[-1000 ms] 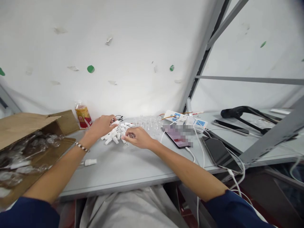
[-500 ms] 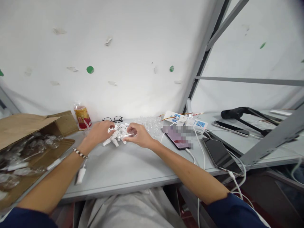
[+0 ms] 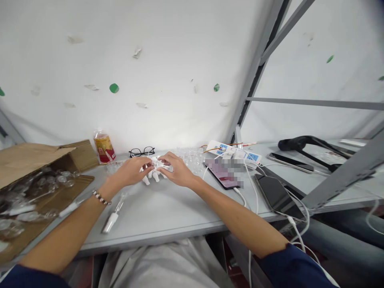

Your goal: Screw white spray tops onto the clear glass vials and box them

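My left hand (image 3: 134, 171) and my right hand (image 3: 177, 171) are close together over a pile of white plastic pieces (image 3: 155, 176) with narrowed ends. The left fingers are pinched on a white piece, largely hidden by the fingertips. A small clear tube (image 3: 163, 165) is between the right thumb and fingers, only partly visible. Near my left forearm, a clear tube with a white end (image 3: 113, 218) lies on the grey table (image 3: 168, 212).
An open cardboard box (image 3: 81, 158) of clear pieces stands at left. Behind are a red-and-yellow bottle (image 3: 104, 148), glasses (image 3: 142, 152) and clear pieces (image 3: 192, 158). Rightward are a power strip (image 3: 219, 147), phones (image 3: 280, 196), cables and a metal post (image 3: 339, 176).
My hands have come closer together over the white pile. The right hand has turned the clear tube, which now shows less. The white-ended tube by my left forearm shows more fully.
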A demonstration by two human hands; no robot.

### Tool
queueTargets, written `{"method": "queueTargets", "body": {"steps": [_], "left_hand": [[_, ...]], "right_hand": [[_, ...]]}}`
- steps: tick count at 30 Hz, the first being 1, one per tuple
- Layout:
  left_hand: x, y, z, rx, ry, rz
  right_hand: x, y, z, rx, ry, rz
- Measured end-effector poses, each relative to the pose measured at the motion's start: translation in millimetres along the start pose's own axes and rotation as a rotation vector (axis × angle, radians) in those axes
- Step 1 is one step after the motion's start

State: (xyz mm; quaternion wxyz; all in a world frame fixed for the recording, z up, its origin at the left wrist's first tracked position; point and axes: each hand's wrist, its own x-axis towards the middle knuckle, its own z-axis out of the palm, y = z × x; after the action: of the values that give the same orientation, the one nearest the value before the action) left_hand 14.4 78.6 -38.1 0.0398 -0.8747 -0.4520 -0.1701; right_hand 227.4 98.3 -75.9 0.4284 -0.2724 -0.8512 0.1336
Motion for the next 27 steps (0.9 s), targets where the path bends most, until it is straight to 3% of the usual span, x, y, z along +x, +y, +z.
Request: {"method": "queueTargets", "body": {"steps": [5, 12, 18, 27], "left_hand": [[-1.4, 4.3, 0.1, -0.03, 0.06, 0.056], [-3.9, 7.7, -1.7, -0.071, 0.001, 0.026], [-3.2, 4.7, -3.4, -0.065, -0.033, 0.04], [-3.1, 1.6, -4.0, -0.06, -0.066, 0.021]], "right_hand": [[0.3, -3.1, -1.1, -0.093, -0.021, 0.012], [3.4, -3.9, -9.1, -0.279, -0.053, 0.172], [5.6, -5.8, -11.3, -0.447, -0.013, 0.177], [2.3, 10.3, -8.8, -0.608, -0.009, 0.153]]}}
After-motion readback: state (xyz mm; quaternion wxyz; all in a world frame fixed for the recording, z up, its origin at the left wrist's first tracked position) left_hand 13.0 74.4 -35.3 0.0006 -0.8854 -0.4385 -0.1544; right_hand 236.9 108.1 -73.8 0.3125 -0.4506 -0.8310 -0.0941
